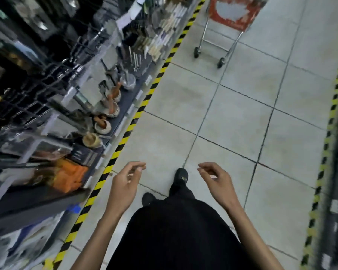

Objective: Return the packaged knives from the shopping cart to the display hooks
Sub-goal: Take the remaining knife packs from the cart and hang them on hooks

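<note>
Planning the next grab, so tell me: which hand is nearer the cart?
Right, by a small margin. The right hand is almost straight below the cart, far down the aisle. The left hand is level with it but further toward the shelves. Both are empty.

Single view, head-worn wide-angle camera, facing forward and steeply down along a shop aisle, frame tilted so the tiled floor [232, 117] runs diagonally. Nearest the lens: both forearms, with the left hand [126, 179] and right hand [216, 177] at lower centre above dark clothing and shoes. Left edge: blurred shelving [53, 98]; far, top: shopping cart [229, 22], well apart from the hands; no second view overlaps.
</note>
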